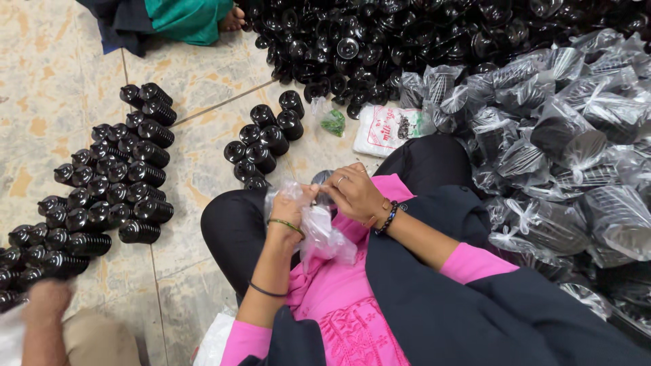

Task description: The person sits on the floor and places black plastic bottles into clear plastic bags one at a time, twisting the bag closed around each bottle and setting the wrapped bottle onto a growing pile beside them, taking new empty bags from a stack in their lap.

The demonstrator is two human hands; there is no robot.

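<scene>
I sit cross-legged on the floor with both hands raised over my lap. My left hand grips a clear plastic bag that hangs down against my pink top. My right hand pinches the top of the same bag, where a small dark round piece shows between my fingers. Bracelets sit on both wrists and a ring on a right finger.
Stacks of black ribbed cups lie in rows on the tiled floor at left, a smaller cluster ahead. A big heap of loose black cups fills the back. Bagged cups pile at right. Another person's arm is at bottom left, someone's foot at top.
</scene>
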